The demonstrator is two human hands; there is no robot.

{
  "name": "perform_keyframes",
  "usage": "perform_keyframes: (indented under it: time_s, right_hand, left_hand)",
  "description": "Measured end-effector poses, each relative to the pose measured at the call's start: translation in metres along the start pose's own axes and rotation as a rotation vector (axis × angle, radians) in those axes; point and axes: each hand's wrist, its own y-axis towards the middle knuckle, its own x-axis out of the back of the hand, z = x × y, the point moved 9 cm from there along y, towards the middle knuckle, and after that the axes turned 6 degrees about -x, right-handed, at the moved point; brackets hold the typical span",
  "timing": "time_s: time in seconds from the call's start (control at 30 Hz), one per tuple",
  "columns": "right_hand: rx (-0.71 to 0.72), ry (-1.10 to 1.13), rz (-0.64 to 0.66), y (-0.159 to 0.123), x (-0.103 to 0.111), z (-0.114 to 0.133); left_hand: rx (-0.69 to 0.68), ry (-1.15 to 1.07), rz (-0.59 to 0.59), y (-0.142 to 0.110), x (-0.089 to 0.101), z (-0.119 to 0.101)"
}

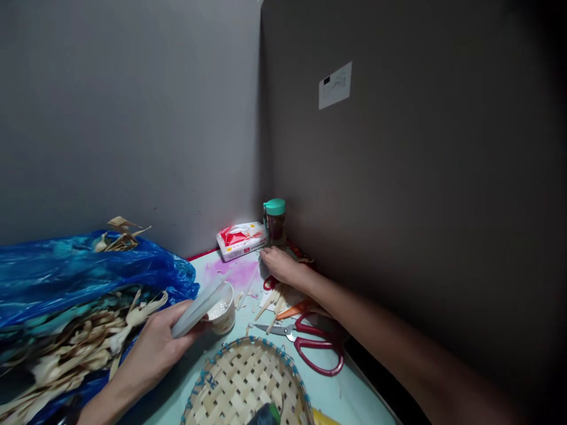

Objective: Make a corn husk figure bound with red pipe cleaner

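Left hand point(166, 335): gripping pale strip point(199, 307)
Right hand point(278, 264): curling near jar point(275, 224) (can't tell its hold)
Cup point(225, 319): holding white bits point(220, 308)
Basket point(248, 372): holding dark spool point(264, 415)

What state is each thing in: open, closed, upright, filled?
Long-bladed scissors with red handles: lying, blades look closed.
Clear jar with green lid: upright, closed.
Small white paper cup: open, white bits inside.
Shiny blue plastic bag: open, dry pale husks showing.
Red-and-white soft tissue pack: lying, seal unclear.
Pale woven basket: dark object on it.
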Motion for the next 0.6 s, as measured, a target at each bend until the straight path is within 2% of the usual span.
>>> perform_keyframes:
  time_s: [0.27,0.4,0.6]
  right_hand:
    - [0.036,-0.098,-0.032,0.014,-0.018,0.004]
    - [0.085,-0.125,-0.02,0.002,-0.018,0.01]
    - [0.183,-0.169,0.014,-0.023,-0.018,0.032]
  left_hand:
    - [0.028,-0.025,0.037,-0.003,-0.003,-0.004]
    - [0.039,-0.035,0.033,-0.003,-0.001,-0.005]
    - [0.009,-0.023,0.04,-0.001,-0.005,-0.003]
